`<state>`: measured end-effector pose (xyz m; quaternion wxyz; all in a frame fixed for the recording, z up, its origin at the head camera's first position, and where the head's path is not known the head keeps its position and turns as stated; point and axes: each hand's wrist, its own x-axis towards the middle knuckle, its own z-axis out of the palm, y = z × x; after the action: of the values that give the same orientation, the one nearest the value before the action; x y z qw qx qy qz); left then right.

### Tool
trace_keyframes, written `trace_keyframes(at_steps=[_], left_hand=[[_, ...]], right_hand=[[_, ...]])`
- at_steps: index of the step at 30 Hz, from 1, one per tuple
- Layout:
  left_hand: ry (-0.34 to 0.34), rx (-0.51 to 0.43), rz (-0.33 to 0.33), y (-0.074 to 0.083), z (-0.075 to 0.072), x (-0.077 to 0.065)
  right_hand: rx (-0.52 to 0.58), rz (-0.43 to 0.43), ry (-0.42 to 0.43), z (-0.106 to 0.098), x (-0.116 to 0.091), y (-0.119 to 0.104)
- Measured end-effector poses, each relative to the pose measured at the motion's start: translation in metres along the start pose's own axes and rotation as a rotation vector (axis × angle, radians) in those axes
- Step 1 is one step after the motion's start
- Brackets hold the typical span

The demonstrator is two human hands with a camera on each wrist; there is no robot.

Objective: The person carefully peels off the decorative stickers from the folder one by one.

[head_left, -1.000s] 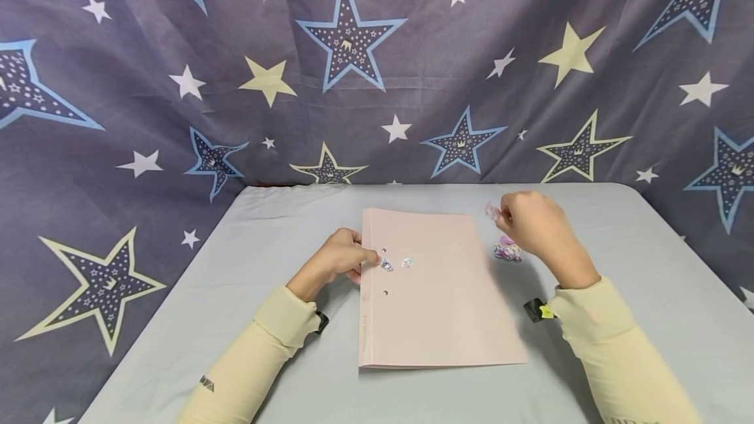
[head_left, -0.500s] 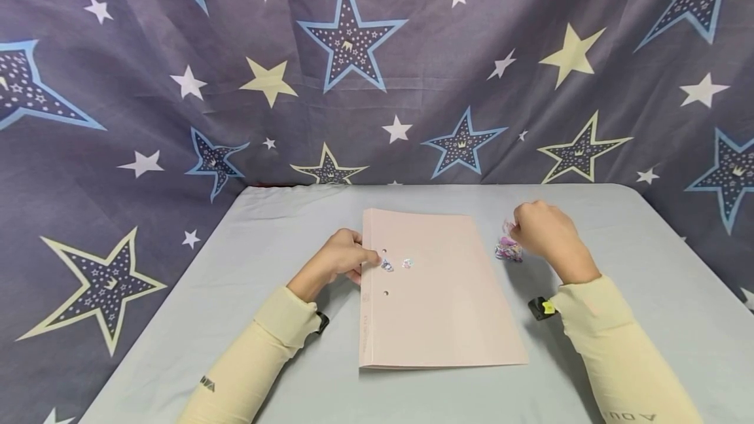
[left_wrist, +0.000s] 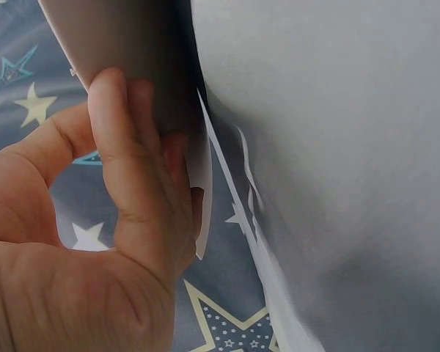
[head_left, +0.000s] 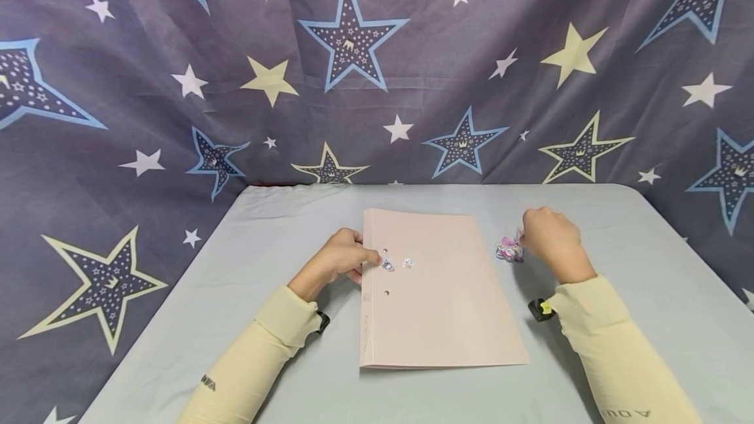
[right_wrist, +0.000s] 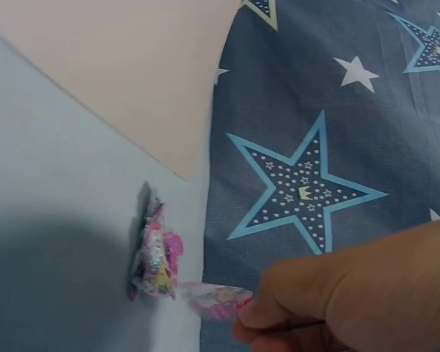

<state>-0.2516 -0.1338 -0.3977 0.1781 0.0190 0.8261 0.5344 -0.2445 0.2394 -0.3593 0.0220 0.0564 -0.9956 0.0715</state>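
Note:
A pale pink folder (head_left: 442,313) with two small holes near its left side lies on the table. My left hand (head_left: 340,255) grips its left edge, thumb on top and fingers underneath; in the left wrist view the folder's edge bends up between them. Two small shiny stickers lie on the cover: a bluish sticker (head_left: 387,265) by my thumb tip and a paler sticker (head_left: 408,263) to its right. Beyond the folder's right edge, my right hand (head_left: 550,244) pinches a see-through pinkish sticker (right_wrist: 218,302) between thumb and finger, right beside a small colourful sticker pile (head_left: 508,248).
A light grey cloth covers the table (head_left: 294,371). Behind it hangs a dark curtain (head_left: 412,70) printed with stars. Each wrist wears a small black camera, such as the right wrist camera (head_left: 540,309).
My right hand has moved right and a little nearer, carrying the pinkish sticker past the pile to its right side. My left hand and the folder have stayed in place.

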Motion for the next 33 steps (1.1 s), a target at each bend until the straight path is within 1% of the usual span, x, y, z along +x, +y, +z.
trace_keyframes(at_steps=[6, 13, 22, 26, 33], left_hand=[[-0.001, 0.005, -0.003, 0.0, 0.0, 0.001], [0.005, 0.007, -0.014, 0.0, 0.0, 0.001], [-0.006, 0.002, -0.01, -0.001, 0.0, 0.002], [-0.007, 0.0, -0.012, -0.001, 0.0, 0.002], [-0.006, 0.01, -0.013, 0.001, 0.0, 0.0]], right_hand=[[-0.015, -0.021, -0.08, 0.004, 0.001, -0.004], [-0.032, -0.063, -0.115, 0.009, 0.004, -0.013], [-0.048, -0.077, -0.15, 0.015, 0.006, -0.018], [-0.046, -0.082, -0.14, 0.013, 0.005, -0.019], [-0.022, -0.108, -0.093, 0.01, 0.003, -0.026]])
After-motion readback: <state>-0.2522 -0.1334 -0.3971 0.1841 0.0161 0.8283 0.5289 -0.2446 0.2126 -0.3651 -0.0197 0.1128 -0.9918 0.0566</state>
